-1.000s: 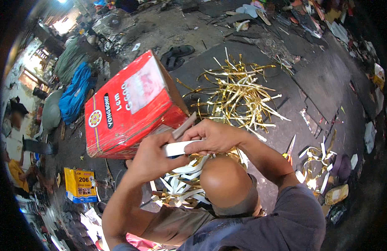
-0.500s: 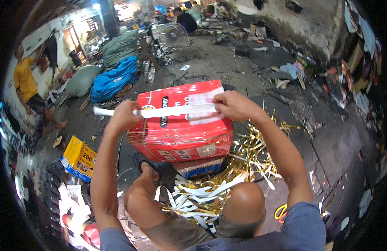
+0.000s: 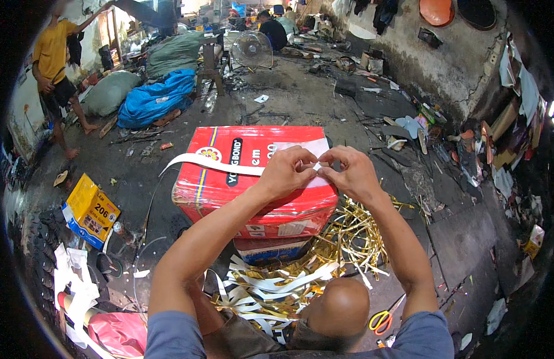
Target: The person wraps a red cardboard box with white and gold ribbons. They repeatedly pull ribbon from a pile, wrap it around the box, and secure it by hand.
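Observation:
A long white strip (image 3: 220, 163) lies across the top of a red cardboard box (image 3: 229, 197) in front of me. My left hand (image 3: 287, 172) and my right hand (image 3: 350, 173) meet over the right part of the box top. Both pinch the strip's right end between thumb and fingers, with the fingertips nearly touching. The strip's left part curves past the box edge, unheld. What the fingertips do to the strip's end is partly hidden. The red box rests on another box (image 3: 271, 251) underneath.
White and gold strips (image 3: 360, 233) lie heaped around the box and between my legs. Scissors (image 3: 381, 322) with yellow-orange handles lie by my right knee. A yellow carton (image 3: 91, 210) is at left. A person in yellow (image 3: 52, 54) stands beyond, near a blue sack (image 3: 157, 99).
My left hand has slid right along the strip to meet my right hand. The strip's left part now hangs loose. My view has tilted up, and the person in yellow has shifted.

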### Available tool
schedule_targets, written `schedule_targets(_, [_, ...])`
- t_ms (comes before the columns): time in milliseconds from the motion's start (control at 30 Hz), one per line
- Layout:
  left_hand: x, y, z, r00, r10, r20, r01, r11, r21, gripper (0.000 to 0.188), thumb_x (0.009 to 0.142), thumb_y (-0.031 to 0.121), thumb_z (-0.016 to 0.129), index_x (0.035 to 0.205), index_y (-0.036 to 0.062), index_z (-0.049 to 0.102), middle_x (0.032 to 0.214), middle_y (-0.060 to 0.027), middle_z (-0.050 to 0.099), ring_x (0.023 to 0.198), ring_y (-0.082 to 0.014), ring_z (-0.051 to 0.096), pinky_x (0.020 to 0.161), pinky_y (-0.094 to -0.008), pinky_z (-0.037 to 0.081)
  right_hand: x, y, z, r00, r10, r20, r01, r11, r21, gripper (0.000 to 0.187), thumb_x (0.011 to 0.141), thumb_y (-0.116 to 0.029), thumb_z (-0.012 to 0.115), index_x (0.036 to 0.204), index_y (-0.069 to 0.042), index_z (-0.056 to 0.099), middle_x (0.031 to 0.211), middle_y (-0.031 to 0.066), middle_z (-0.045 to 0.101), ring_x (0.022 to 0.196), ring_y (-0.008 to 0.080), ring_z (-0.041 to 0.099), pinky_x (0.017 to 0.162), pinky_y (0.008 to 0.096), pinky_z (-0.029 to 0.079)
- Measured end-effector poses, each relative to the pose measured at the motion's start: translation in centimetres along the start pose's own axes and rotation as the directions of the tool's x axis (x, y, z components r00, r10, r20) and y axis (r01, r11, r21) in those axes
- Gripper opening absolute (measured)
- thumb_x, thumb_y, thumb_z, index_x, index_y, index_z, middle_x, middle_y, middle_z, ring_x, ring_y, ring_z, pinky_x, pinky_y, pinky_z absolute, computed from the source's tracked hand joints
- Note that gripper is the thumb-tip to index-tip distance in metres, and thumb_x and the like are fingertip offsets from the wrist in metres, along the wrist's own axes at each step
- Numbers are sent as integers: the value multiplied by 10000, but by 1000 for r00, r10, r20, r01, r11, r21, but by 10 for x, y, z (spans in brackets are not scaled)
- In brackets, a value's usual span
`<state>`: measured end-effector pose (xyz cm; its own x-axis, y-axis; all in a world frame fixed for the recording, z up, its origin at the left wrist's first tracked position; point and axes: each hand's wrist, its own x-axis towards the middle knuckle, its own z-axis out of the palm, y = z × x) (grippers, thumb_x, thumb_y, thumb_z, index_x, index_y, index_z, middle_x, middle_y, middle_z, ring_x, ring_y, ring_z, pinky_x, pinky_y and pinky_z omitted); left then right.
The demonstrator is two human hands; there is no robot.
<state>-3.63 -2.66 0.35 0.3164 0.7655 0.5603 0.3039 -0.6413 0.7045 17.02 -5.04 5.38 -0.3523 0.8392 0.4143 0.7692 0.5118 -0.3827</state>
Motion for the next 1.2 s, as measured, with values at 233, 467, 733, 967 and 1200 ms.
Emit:
schedule_targets(233, [-9,0,3,997,78,-6,-77,992,103,156,889,151,763,986,29,767,946,-137,700,830,-298,689,743,-390,552,-12,3,2,998,-47,-33,47,999,15,204,876,-261,760,1001,-104,799,972,95,651,916,308,669,815,428,540])
schedule_targets(467, [-8,0,-1,999,22,29,-23,999,27,155,873,157,764,979,46,786,946,-121,695,857,-269,685,760,-385,546,-16,8,2,991,-124,-55,128,988,82,197,863,-204,785,1005,-70,810,972,125,602,876,297,656,788,396,534])
schedule_targets(733, [-4,-7,5,1000,1,0,-1,1000,-16,171,851,184,763,937,39,794,916,-140,714,840,-275,685,760,-401,531,-13,9,8,995,34,-97,-14,980,200,184,820,-168,838,972,-66,825,879,54,579,769,163,577,667,315,469])
schedule_targets(967, [-2,1,5,997,-77,-15,78,996,31,199,835,234,736,866,43,785,888,-155,714,807,-324,701,741,-437,545,-13,30,41,955,294,-43,-204,754,625,140,802,-91,784,904,-53,696,793,-26,526,676,76,497,578,265,413])
schedule_targets(1200, [26,-5,-1,982,-152,111,121,963,241,195,766,236,747,823,55,791,816,-187,738,801,-347,731,770,-452,577,-1,41,61,938,301,-171,-149,797,585,177,813,-61,741,941,-62,618,689,-47,531,614,54,472,542,270,384])
